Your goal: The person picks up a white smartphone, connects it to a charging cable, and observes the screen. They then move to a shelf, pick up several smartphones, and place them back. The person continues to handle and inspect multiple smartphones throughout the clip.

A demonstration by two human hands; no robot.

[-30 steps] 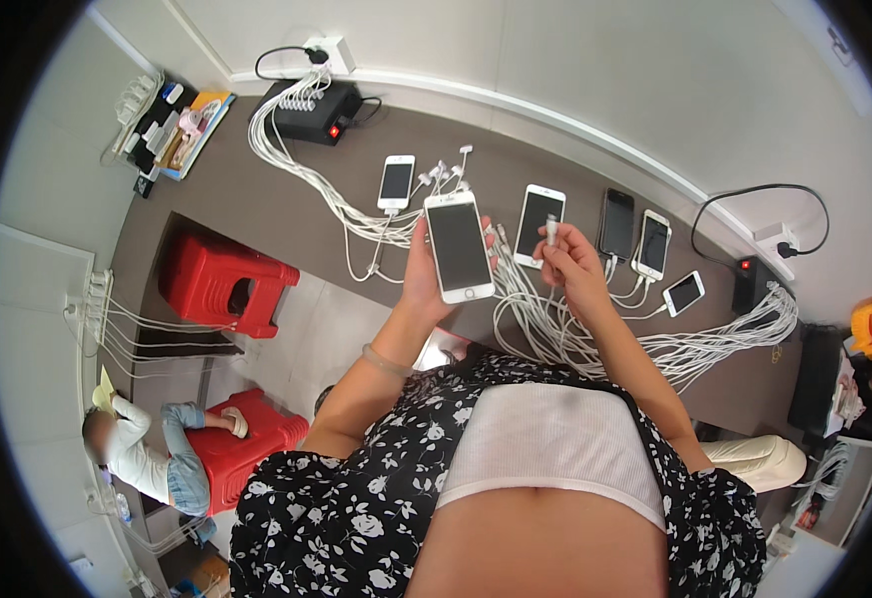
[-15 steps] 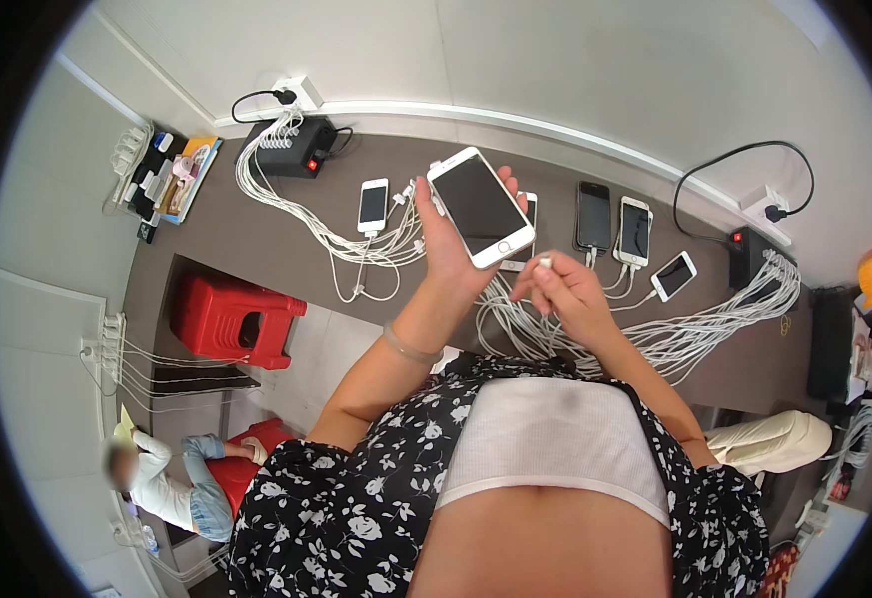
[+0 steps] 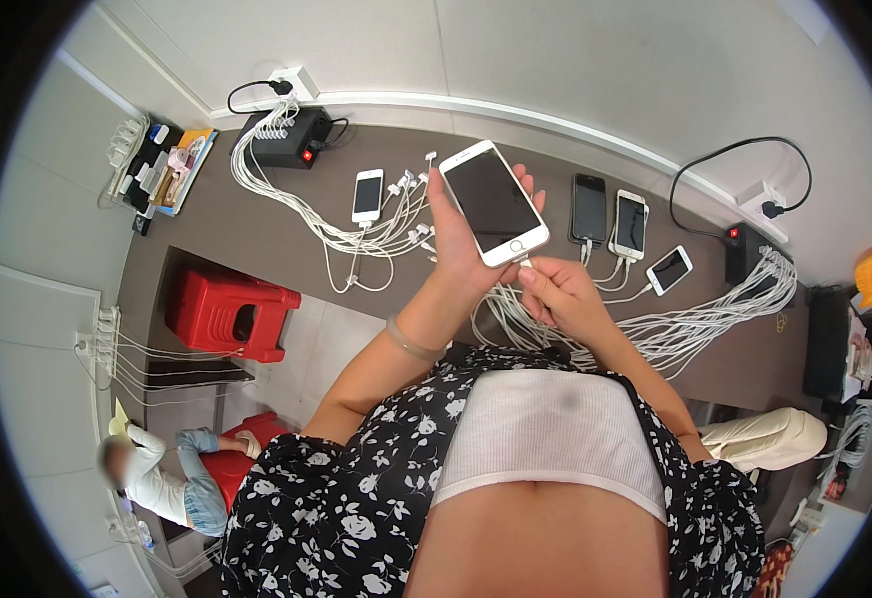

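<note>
A white smartphone (image 3: 496, 199) with a dark screen lies tilted in my left hand (image 3: 459, 247), thumb along one long edge and fingertips round the other. At its home-button end, my right hand (image 3: 563, 294) pinches the small white plug of a charging cable (image 3: 524, 263). The plug is against the phone's bottom edge; whether it is fully in cannot be seen. Below my right hand runs a thick bundle of white cables (image 3: 655, 337). Several other phones lie on the desk, among them a small white phone (image 3: 367, 196) to the left and a black phone (image 3: 588, 207) to the right.
A black charging box (image 3: 281, 140) with many white cables stands back left on the brown desk (image 3: 256, 224); another black box (image 3: 748, 254) is at the right. A red stool (image 3: 221, 314) is under the desk. At lower left sits another person (image 3: 162, 483).
My right hand has brought the plug up to the phone's bottom edge. The phone has shifted slightly right, and the view has moved a little.
</note>
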